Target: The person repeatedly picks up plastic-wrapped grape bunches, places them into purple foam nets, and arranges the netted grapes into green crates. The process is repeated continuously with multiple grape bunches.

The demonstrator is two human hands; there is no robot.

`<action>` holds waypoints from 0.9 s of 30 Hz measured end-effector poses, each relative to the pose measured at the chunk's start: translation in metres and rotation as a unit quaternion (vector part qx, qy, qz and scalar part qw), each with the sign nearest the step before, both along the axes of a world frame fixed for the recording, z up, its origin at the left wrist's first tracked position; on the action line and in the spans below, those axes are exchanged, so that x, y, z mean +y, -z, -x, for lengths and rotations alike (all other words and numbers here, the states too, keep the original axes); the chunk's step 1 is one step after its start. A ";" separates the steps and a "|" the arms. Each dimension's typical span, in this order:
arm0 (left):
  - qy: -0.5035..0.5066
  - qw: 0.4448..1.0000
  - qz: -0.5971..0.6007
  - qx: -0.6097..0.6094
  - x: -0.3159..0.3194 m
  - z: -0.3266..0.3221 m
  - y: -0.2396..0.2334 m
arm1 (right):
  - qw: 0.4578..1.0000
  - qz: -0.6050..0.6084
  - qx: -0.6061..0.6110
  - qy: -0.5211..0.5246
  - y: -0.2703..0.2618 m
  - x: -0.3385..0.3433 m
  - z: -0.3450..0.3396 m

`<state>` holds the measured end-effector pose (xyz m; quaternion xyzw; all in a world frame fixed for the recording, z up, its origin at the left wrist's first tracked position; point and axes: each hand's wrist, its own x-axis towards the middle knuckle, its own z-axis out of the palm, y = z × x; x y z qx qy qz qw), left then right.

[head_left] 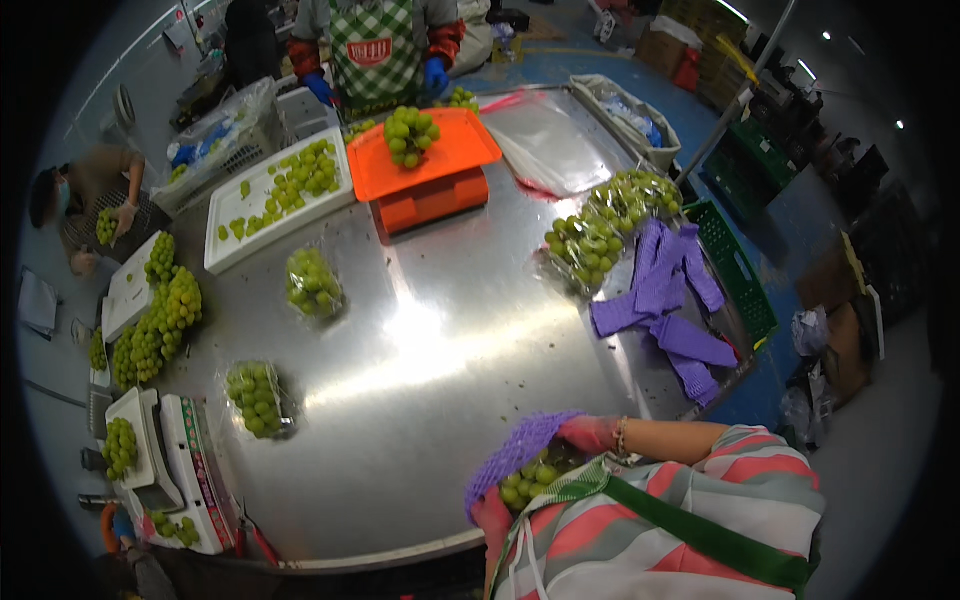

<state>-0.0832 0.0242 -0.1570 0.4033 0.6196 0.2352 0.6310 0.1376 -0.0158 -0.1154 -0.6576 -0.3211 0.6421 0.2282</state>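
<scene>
My left hand (492, 513), in a pinkish glove, grips the near side of a purple foam net sleeve (499, 465). On the far side of the same net is my right hand (589, 433), also gloved, with a bracelet at the wrist. Between the hands, the net is stretched partly around a bunch of green grapes (529, 480) close to my apron. My fingertips are mostly hidden. More purple net sleeves (660, 289) lie in a loose pile at the table's right side. Beside them are clear-wrapped grape bunches (589, 251).
On the steel table (420, 390) stand two wrapped bunches (313, 283), an orange scale (442, 154) bearing grapes and a white tray (225, 251) of loose grapes. Red-handled shears (255, 536) lie near the front edge. Co-workers stand opposite and at left. A green crate (739, 277) sits at right.
</scene>
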 end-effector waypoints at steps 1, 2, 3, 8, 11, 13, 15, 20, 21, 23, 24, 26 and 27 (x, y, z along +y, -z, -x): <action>0.017 0.999 -0.024 -0.046 0.000 -0.003 -0.003 | 0.993 0.069 0.041 0.087 -0.002 -0.007 -0.003; 0.019 0.994 -0.049 -0.099 0.003 -0.004 -0.005 | 0.980 0.111 0.077 0.149 0.000 -0.009 -0.004; 0.001 0.994 -0.032 -0.101 0.004 -0.004 -0.006 | 0.996 0.040 -0.067 -0.043 0.001 -0.009 -0.014; 0.033 0.998 0.031 -0.042 0.009 0.000 -0.011 | 0.955 -0.165 -0.153 -0.193 0.020 -0.012 -0.022; 0.041 0.999 0.026 -0.006 0.009 -0.003 -0.017 | 0.989 -0.142 0.021 -0.034 0.038 -0.015 -0.012; 0.067 0.998 0.005 -0.007 0.012 -0.002 -0.021 | 0.973 -0.201 -0.017 -0.116 0.045 -0.017 -0.014; 0.104 0.992 -0.019 -0.069 0.018 0.001 -0.022 | 0.983 -0.133 0.051 -0.113 0.046 -0.017 -0.021; 0.099 0.959 0.202 -0.169 0.036 0.018 -0.018 | 0.868 0.160 0.442 0.162 0.024 -0.013 -0.039; 0.114 0.956 0.196 -0.187 0.037 0.021 -0.016 | 0.874 0.171 0.425 0.163 0.020 -0.013 -0.041; 0.100 0.932 0.230 -0.262 0.039 0.028 -0.013 | 0.859 0.138 0.475 0.134 0.014 -0.014 -0.046; 0.116 0.924 0.232 -0.282 0.040 0.033 -0.012 | 0.863 0.148 0.466 0.126 0.014 -0.014 -0.048; 0.124 0.917 0.246 -0.289 0.043 0.042 -0.007 | 0.833 0.136 0.520 0.129 0.016 -0.019 -0.057; 0.134 0.903 0.236 -0.334 0.044 0.048 -0.003 | 0.822 0.126 0.539 0.132 0.019 -0.023 -0.062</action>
